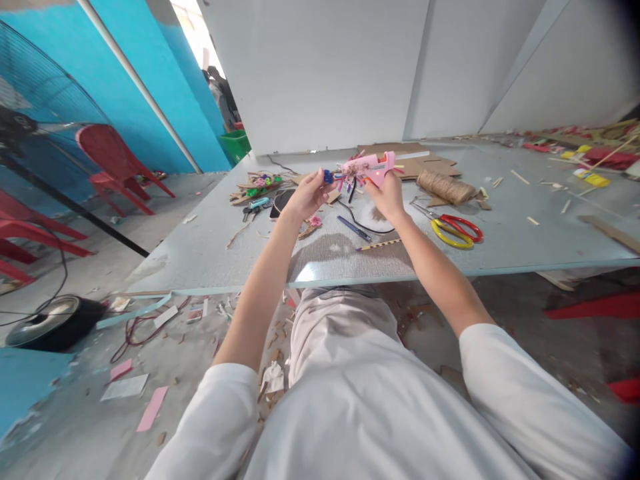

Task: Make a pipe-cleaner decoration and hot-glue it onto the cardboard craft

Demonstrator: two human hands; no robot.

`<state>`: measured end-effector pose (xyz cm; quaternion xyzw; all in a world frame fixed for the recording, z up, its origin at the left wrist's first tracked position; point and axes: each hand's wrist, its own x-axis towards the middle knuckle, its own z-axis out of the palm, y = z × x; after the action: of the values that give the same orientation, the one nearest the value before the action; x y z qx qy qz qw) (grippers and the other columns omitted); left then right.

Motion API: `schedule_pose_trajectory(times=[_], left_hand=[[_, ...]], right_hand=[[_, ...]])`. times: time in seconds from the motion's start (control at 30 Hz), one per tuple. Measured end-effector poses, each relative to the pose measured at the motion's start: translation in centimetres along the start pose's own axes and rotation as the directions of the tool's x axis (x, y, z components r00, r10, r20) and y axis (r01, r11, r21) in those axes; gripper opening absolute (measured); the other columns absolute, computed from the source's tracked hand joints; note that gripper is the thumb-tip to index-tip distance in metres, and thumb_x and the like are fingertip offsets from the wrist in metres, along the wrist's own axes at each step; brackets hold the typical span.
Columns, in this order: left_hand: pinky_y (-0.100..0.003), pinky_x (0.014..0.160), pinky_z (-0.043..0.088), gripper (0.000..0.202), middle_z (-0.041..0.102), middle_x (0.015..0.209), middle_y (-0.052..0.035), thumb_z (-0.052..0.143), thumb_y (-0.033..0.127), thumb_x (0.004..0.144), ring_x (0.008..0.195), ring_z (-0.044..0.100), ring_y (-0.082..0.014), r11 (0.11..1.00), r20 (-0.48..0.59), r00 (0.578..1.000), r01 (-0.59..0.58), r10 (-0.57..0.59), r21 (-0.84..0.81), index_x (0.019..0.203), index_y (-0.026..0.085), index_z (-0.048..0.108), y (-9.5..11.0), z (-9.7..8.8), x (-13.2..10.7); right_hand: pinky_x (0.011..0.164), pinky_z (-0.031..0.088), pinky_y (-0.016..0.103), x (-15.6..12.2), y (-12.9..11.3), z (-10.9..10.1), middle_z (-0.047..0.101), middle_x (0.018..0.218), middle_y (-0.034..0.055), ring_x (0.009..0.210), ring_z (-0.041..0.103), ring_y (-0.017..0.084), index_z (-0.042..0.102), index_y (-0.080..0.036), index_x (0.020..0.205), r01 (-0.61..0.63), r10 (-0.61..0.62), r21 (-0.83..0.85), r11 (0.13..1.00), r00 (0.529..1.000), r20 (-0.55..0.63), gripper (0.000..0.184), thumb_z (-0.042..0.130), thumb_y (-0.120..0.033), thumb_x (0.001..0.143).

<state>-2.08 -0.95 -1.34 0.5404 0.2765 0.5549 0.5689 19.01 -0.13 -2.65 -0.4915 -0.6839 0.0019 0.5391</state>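
Observation:
My right hand (387,193) is wrapped round the grip of a pink hot glue gun (367,165), whose nozzle points left. Close to that nozzle, my left hand (309,195) pinches a small dark blue piece (328,177); its exact kind is too small to make out. Whether nozzle and piece touch I cannot tell. A black cord (357,223) curves over the table below the gun. Under my hands lie a blue pen (354,228) and a striped pencil (379,245). A small pink flower-like piece (315,221) sits near my left wrist.
Right of my hands are a twine roll (446,187) and red-and-yellow-handled scissors (456,231). Cardboard sheets (425,167) lie behind. To the left are keys (256,207) and a pile of colourful craft pieces (260,183). Scraps cover the table's right end. Red chairs (117,163) stand left.

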Motion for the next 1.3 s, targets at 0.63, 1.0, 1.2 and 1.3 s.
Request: schedule_pose_trajectory(times=[0.63,1.0,1.2,1.3], left_hand=[[-0.011,0.051,0.040,0.014,0.061,0.076,0.0032,0.068,0.030,0.078,0.072,0.061,-0.0060,0.974,-0.107,0.980,-0.148,0.168,0.171,0.081,0.021,0.057,-0.2,0.5,0.0],[-0.013,0.061,0.048,0.014,0.065,0.081,0.0011,0.069,0.026,0.075,0.078,0.065,-0.0084,0.963,-0.058,0.983,-0.158,0.175,0.218,0.083,0.021,0.058,-0.2,0.6,-0.1],[-0.016,0.065,0.050,0.016,0.065,0.083,0.0004,0.068,0.028,0.076,0.081,0.065,-0.0097,0.947,-0.060,0.973,-0.202,0.223,0.250,0.085,0.020,0.058,-0.5,0.3,0.1],[-0.018,0.067,0.051,0.017,0.065,0.085,-0.0010,0.069,0.029,0.075,0.084,0.066,-0.0116,0.928,-0.065,0.963,-0.232,0.261,0.291,0.085,0.020,0.059,-0.6,0.2,0.2]], right_hand=[[0.084,0.047,0.047,-0.2,-0.4,-0.7,0.066,0.087,0.0152,0.092,0.062,0.032,0.056,-0.014,0.105,-0.036,0.031,-0.193,0.981,0.999,-0.030,0.037,0.056,-0.041,0.078],[0.084,0.046,0.047,-0.3,-0.8,-1.0,0.065,0.087,0.0162,0.093,0.062,0.033,0.055,-0.012,0.108,-0.057,0.055,-0.253,0.966,0.998,-0.014,0.037,0.057,-0.032,0.077],[0.083,0.046,0.048,-0.3,-0.9,-1.1,0.066,0.087,0.0160,0.092,0.062,0.033,0.054,-0.013,0.110,-0.040,0.035,-0.238,0.971,0.999,-0.025,0.038,0.056,-0.031,0.077],[0.084,0.046,0.049,-0.3,-1.0,-1.1,0.066,0.088,0.0167,0.092,0.062,0.034,0.054,-0.012,0.111,-0.045,0.043,-0.251,0.967,0.999,-0.012,0.038,0.056,-0.030,0.077]])
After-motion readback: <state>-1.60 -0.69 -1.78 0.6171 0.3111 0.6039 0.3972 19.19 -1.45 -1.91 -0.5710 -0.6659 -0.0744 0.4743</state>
